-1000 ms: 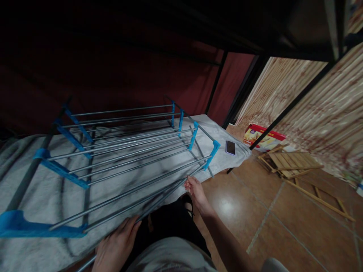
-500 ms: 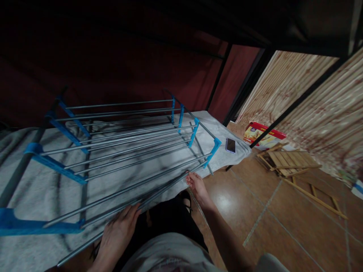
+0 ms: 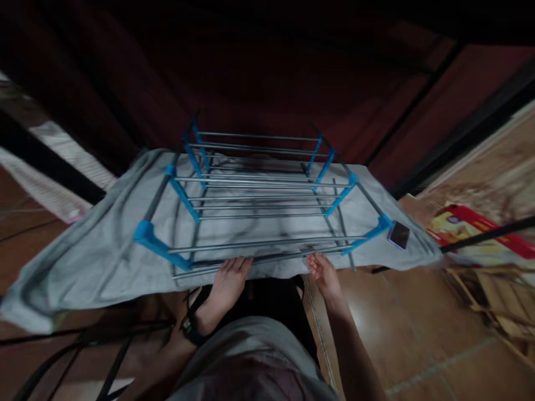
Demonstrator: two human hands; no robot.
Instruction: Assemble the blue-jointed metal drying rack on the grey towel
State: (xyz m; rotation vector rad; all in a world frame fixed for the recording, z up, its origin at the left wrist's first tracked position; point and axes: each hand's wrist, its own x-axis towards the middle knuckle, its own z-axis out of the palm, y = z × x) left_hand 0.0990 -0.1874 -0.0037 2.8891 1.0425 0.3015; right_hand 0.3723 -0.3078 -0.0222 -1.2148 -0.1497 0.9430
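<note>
On a grey cloth (image 3: 104, 267) in the head view sits a rack (image 3: 261, 184) made of thin metal bars and blue end pieces (image 3: 161, 245). It is open all over, and the cloth shows through the gaps. A loose rod (image 3: 194, 273) runs along its near side, close to the person. The left hand (image 3: 229, 281) lies over this rod, its fingers close together and clamped on it. The right hand (image 3: 324, 274) is near the rod's other end with its fingers curled; whether they pinch it, one cannot tell. A phone (image 3: 399, 235) lies just beside the rack's right near corner. Past the cloth's right side is a red and yellow box (image 3: 463, 220). Its inside is hidden. Near it is a wooden thing (image 3: 505, 301) with slats.
</note>
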